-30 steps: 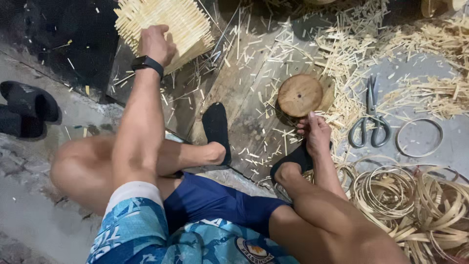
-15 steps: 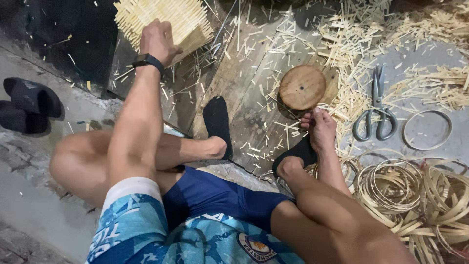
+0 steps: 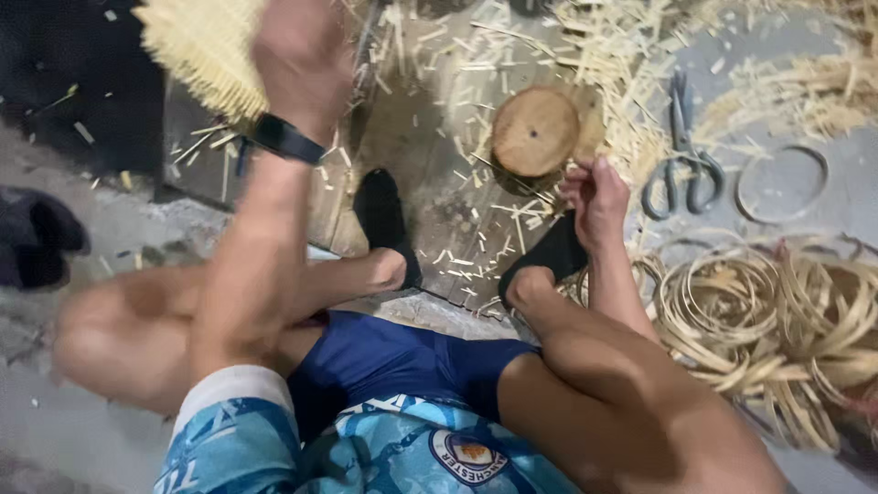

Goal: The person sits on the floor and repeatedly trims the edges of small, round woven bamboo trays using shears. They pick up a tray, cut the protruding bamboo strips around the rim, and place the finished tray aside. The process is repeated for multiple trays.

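Grey concrete floor (image 3: 82, 229) w/ wood boards (image 3: 439, 183), dim light.

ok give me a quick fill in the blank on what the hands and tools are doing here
1. The left hand grips a woven ____ piece.
2. The scissors lie to the ____ of the round wooden block.
3. The left wrist wears a black ____.
Missing words: bamboo; right; watch

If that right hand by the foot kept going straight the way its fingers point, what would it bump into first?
Most likely the round wooden block: the right hand points up and slightly left toward it, with only scattered bamboo splinters between. Depth is hard to judge.
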